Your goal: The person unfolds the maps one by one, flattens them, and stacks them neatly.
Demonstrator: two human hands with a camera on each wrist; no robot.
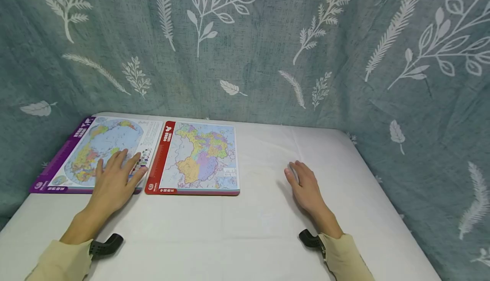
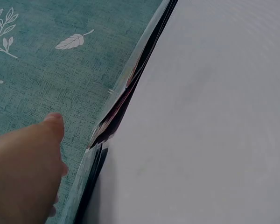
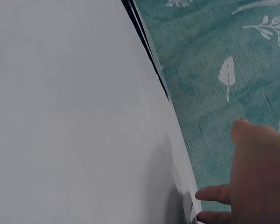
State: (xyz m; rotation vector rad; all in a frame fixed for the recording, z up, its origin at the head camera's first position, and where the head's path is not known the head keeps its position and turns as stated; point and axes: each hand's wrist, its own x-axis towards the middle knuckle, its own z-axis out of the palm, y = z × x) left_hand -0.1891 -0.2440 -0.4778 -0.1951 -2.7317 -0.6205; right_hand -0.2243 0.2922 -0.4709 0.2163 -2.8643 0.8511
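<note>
A purple-bordered world map board (image 1: 111, 130) lies flat at the left back of the white table. My left hand (image 1: 115, 183) is over its front right part, fingers spread, covering some of the print. Beside it lies a red-bordered map board (image 1: 206, 153), its long side close to the purple one. Further right, my right hand (image 1: 306, 187) is over bare cloth with fingers loosely extended, holding nothing. In the left wrist view the left hand (image 2: 25, 172) shows at the lower left; in the right wrist view the right hand (image 3: 261, 172) shows at the lower right.
White cloth covers the table (image 1: 260, 230). A green curtain (image 1: 260, 59) with white leaf prints hangs behind and along the sides. Dark straps with angled black pieces (image 1: 107, 246) sit at both wrists, by the beige sleeves (image 1: 63, 259).
</note>
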